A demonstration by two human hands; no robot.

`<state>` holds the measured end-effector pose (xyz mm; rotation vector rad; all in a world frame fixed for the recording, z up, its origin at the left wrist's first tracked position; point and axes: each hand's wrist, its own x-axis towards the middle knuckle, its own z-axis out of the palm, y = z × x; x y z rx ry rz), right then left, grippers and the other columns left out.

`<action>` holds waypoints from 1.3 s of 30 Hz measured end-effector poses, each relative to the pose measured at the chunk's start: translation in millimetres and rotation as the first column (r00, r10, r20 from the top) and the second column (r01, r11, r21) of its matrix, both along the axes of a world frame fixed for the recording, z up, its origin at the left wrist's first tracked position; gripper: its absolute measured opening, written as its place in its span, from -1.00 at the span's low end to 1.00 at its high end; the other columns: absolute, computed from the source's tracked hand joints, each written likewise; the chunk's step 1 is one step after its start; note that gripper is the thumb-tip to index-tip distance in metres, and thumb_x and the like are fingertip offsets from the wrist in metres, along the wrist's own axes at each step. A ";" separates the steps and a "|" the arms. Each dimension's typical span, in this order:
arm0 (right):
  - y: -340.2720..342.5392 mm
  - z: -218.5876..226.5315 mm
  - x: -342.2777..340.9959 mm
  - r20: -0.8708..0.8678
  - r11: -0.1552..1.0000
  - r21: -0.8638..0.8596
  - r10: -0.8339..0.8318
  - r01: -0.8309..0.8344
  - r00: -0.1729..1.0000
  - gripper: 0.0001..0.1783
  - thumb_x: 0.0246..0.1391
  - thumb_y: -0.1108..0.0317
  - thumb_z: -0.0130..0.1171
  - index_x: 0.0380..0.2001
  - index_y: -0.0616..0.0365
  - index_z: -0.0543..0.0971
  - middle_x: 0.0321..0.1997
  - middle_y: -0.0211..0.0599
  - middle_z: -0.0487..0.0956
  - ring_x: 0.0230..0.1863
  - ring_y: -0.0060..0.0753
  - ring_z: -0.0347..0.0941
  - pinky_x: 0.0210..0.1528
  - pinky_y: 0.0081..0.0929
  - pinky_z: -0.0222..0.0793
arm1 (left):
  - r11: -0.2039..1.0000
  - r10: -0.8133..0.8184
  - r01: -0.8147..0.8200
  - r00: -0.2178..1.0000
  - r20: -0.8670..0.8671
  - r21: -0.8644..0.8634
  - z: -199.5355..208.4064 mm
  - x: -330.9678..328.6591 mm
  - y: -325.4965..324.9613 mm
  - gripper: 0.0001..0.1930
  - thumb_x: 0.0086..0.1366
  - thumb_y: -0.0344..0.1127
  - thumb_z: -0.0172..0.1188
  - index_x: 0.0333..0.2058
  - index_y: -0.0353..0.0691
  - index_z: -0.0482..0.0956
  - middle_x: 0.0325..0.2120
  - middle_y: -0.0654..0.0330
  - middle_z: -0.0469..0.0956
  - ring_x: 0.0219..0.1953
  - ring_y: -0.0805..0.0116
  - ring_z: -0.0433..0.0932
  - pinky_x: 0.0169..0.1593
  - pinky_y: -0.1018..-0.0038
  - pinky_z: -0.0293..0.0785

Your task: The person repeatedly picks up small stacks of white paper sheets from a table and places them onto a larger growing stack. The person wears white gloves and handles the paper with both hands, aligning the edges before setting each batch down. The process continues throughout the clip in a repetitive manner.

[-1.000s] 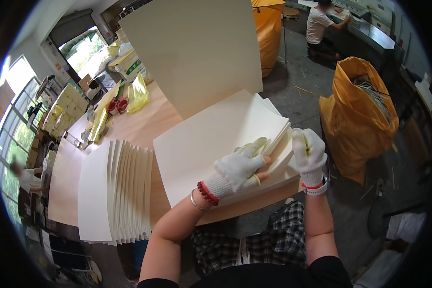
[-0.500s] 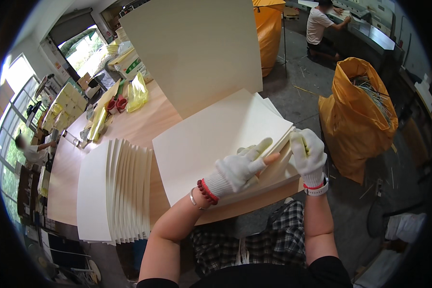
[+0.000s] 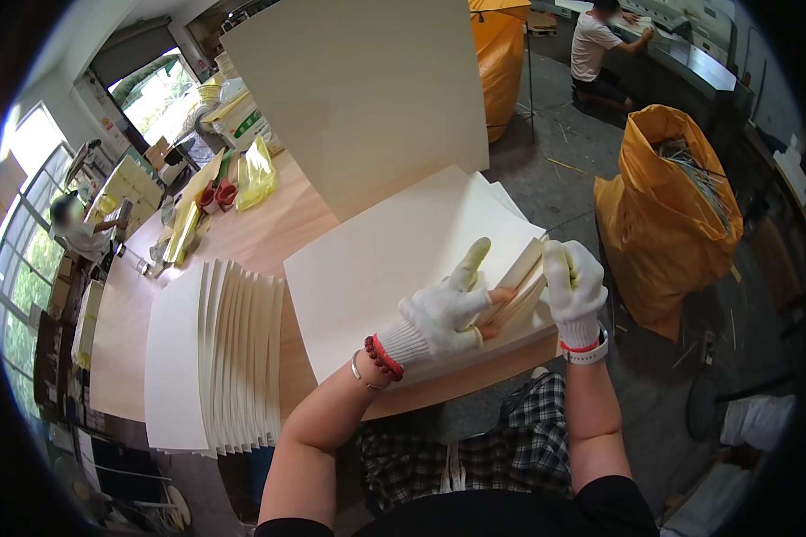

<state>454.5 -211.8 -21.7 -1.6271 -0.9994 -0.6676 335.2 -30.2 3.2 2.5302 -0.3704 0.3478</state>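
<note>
A stack of large white paperboard sheets [image 3: 385, 251] lies on the table before me, its near right edges lifted and bent up. My left hand [image 3: 441, 313], in a white knit glove with some bare fingertips, rests at those edges. Its fingers are spread, two bare fingertips touching the fanned edges and another finger pointing away over the top sheet. My right hand [image 3: 573, 282], in a similar glove, is closed on the right corner of the raised sheets. Its fingertips are partly hidden.
A fanned pile of white sheets [image 3: 210, 358] lies at left on the wooden table [image 3: 121, 358]. Behind the stack stands a big grey-beige board [image 3: 376, 98]. Tape rolls [image 3: 217, 195] and yellow film [image 3: 257, 174] lie farther back. An orange sack [image 3: 663, 233] of scraps stands right. Two people work nearby.
My left hand has spread its fingers, one now lifted away from the others. The sheet edges bend up more beside it. At far left, a person has shifted and holds a dark object.
</note>
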 end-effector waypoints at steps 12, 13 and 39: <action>0.6 -0.7 4.0 0.056 0.999 -0.037 -0.037 0.039 0.998 -0.89 0.09 0.48 0.10 -0.33 0.27 0.55 -0.54 -0.23 0.45 -0.55 -0.24 0.39 -0.51 -0.37 0.29 | 0.995 -0.015 0.016 1.000 -0.012 0.102 -0.5 1.2 2.3 -0.50 -0.04 -0.29 0.35 -0.03 0.10 0.56 0.27 -0.14 0.17 -0.09 0.00 0.59 -0.10 0.37 0.56; 1.2 -0.6 3.5 0.055 0.998 -0.038 -0.046 0.048 0.997 -0.89 0.08 0.48 0.10 -0.31 0.26 0.55 -0.52 -0.22 0.45 -0.55 -0.24 0.39 -0.51 -0.37 0.29 | 0.995 0.000 -0.001 1.000 0.010 0.102 -3.2 0.5 0.1 -0.49 -0.06 -0.26 0.39 -0.04 0.11 0.57 0.28 -0.15 0.15 -0.08 -0.02 0.59 -0.10 0.37 0.56; 1.7 -2.4 3.4 -0.128 0.996 0.087 0.031 -0.020 0.991 -0.91 0.12 0.46 0.15 -0.36 0.26 0.56 -0.57 -0.30 0.44 -0.60 -0.42 0.38 -0.55 -0.50 0.30 | 0.995 -0.012 0.008 0.999 0.030 0.101 1.0 1.5 -4.9 -0.56 -0.11 -0.27 0.44 -0.17 0.03 0.56 0.26 -0.19 0.17 -0.07 -0.07 0.58 -0.07 0.35 0.56</action>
